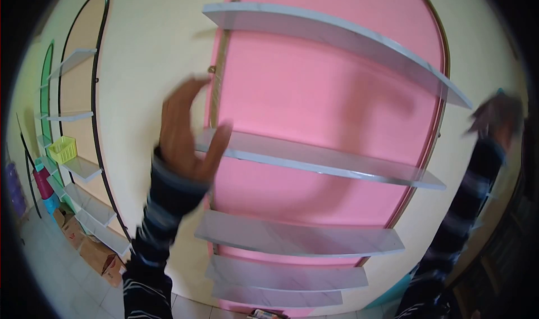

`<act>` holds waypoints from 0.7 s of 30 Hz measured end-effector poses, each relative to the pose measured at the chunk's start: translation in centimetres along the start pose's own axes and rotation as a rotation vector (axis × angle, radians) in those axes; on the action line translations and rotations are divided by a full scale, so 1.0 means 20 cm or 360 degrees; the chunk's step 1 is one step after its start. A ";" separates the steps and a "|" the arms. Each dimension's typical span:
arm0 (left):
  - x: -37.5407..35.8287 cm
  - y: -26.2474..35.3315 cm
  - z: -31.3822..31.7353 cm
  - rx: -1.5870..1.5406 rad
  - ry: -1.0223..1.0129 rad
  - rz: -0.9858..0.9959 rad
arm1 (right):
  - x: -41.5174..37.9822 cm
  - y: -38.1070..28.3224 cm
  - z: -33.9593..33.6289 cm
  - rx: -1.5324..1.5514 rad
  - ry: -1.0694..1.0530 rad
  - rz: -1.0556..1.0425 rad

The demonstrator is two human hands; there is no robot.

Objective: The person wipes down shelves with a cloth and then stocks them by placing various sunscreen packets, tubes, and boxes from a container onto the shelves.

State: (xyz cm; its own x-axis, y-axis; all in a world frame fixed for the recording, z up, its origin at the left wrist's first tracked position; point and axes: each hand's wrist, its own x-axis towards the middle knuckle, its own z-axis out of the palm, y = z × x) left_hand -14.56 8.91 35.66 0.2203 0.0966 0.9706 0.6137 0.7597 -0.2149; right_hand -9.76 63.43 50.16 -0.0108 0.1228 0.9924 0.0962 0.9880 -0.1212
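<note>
My left hand [188,129] is raised in front of the left frame edge of a pink arched panel. Its thumb and fingers are spread apart with nothing between them. The thumb overlaps the left end of a grey marbled shelf [320,156] in this view. Off to the far right, my right hand [501,133] is smeared by motion and holds a crumpled greyish cloth [494,112]. That cloth is right of the end of the top shelf [337,30]. The pink panel [303,89] behind the shelves carries an arm's shadow.
Lower shelves [297,235] stick out from the same panel. Left along the wall stand a black-framed arched shelf unit [96,94] and a green one [45,83]. A yellow basket [63,149] sits on a shelf there. Cardboard boxes [98,257] lie on the tiled floor [62,279].
</note>
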 end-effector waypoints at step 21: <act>-0.10 -0.17 0.28 0.0274 -0.0928 -0.0215 | 0.30 -1.45 0.44 0.0708 -0.1069 -0.0091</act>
State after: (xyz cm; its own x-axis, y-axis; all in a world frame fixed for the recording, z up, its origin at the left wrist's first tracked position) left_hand -21.36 9.67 35.05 -0.3312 0.2906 0.8977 0.4653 0.8780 -0.1125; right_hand -21.38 36.32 59.52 -0.6134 -0.0384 0.7888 -0.3260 0.9220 -0.2087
